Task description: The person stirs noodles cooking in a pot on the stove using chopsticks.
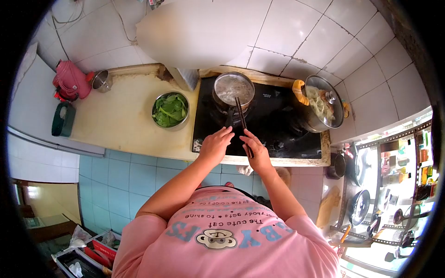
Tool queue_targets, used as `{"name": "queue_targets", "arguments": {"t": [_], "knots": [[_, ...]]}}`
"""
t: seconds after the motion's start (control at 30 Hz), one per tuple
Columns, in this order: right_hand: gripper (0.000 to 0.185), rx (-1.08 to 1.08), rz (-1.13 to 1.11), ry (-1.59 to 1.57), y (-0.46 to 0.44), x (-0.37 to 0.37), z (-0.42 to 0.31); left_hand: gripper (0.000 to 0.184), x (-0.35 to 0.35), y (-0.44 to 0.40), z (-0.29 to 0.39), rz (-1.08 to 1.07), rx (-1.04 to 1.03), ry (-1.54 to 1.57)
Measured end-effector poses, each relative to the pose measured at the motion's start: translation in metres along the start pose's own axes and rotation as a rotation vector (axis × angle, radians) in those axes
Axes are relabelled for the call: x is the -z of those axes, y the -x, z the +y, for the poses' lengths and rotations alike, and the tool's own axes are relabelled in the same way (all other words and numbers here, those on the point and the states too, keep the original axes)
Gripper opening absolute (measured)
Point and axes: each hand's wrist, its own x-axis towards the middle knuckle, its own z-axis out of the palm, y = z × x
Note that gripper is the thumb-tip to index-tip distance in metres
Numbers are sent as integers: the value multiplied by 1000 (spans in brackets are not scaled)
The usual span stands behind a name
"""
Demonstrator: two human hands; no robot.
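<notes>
Here we are in the head view, and my right hand (257, 152) has a pair of dark chopsticks (241, 113) pinched between thumb and fingers, tips pointing away from me and reaching the near side of the metal pot (222, 105). That pot sits toward the back left of the black cooktop (273, 125), its pale contents (232, 87) looking frothy, maybe at a boil! My left hand (214, 147) is right by the end of the dark handle (230, 117), fingers drawn together; whether they actually grip it or only hover there, I cannot tell from up here

Now the danger, as I judge it: a bump of the chopsticks against the rim while the handle goes unsteadied could swing the pot round and slop hot liquid toward my bare forearms. Too strong a flame could send that froth over the edge, too. Off to the right, the glass-lidded pot (311, 122) stands well apart; on the left, the bowl (153, 112) of green leaves (169, 110) rests on the counter (111, 116), clear of my elbow
</notes>
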Motion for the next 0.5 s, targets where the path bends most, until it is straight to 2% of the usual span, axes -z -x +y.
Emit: {"name": "queue_targets", "arguments": {"t": [0.5], "knots": [[29,-17,-10,-12,0,-1,2,33,0,0,1,-4,13,9]]}}
